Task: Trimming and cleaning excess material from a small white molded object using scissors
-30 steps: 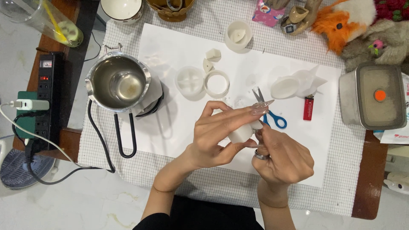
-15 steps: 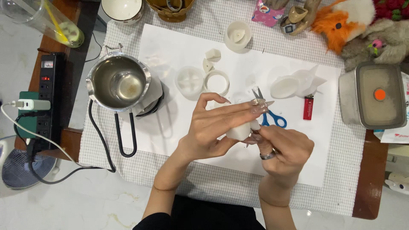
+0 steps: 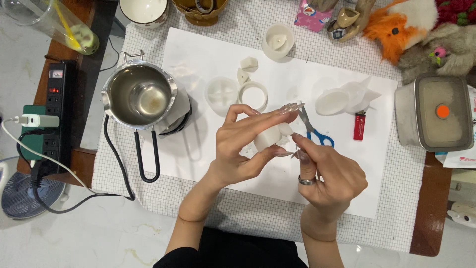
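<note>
A: Head view, what was the surface like?

B: Tabletop [image 3: 426,208] was dark wood w/ a white grid cloth [image 3: 238,213] over it, and a big white paper sheet [image 3: 198,164] on top. Pale tiled floor [image 3: 74,238] below, small fan [image 3: 20,193] at far left.

A: Hands?

B: Together over the sheet's middle. Left hand [image 3: 243,144] was clamped round a small white wax piece [image 3: 270,136], fingers curled over the top. Right hand [image 3: 327,173], ring on one finger, pinched at the piece's right edge, fingertips touching it.

A: Nearby stuff?

B: Blue-handled scissors [image 3: 312,131] lay just behind the hands, partly hidden. Red lighter [image 3: 359,125] to the right, near white moulds [image 3: 342,99]. Steel melting pot [image 3: 141,97] w/ black handle stood at left; round white mould parts [image 3: 238,92] between pot and hands.

A: Edges?

B: Power strip [image 3: 54,114] on the left side, cables trailing to the floor. Lidded steel box [image 3: 436,111] at right, orange plush toy [image 3: 396,25] at the back right. White candle cup [image 3: 277,42] at the back centre.
</note>
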